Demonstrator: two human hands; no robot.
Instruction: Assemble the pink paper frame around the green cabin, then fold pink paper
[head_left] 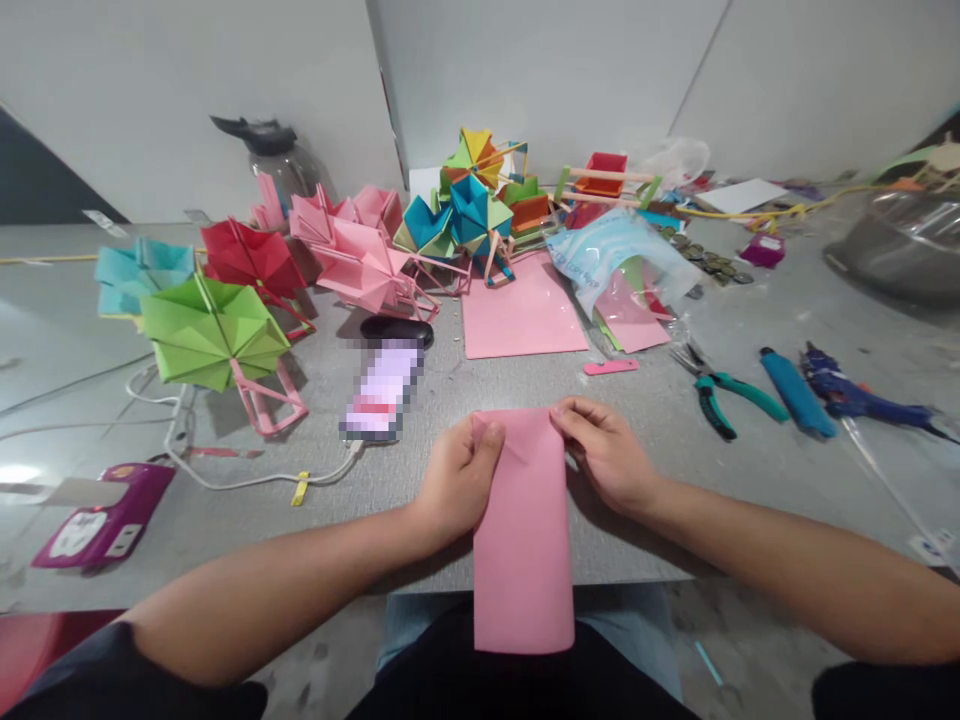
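A grey surface carries a crowd of folded paper models, among them a green paper model at the left and a pink paper model farther back. A flat pink sheet lies beyond the hands. The folded pink paper lies at the near edge, its lower end hanging over it. The left hand pinches its top left corner; the right hand pinches its top right corner. A phone lies just left, green-handled pliers to the right.

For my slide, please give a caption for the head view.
Both hands, left hand and right hand, pinch a folded pink paper at the table edge.
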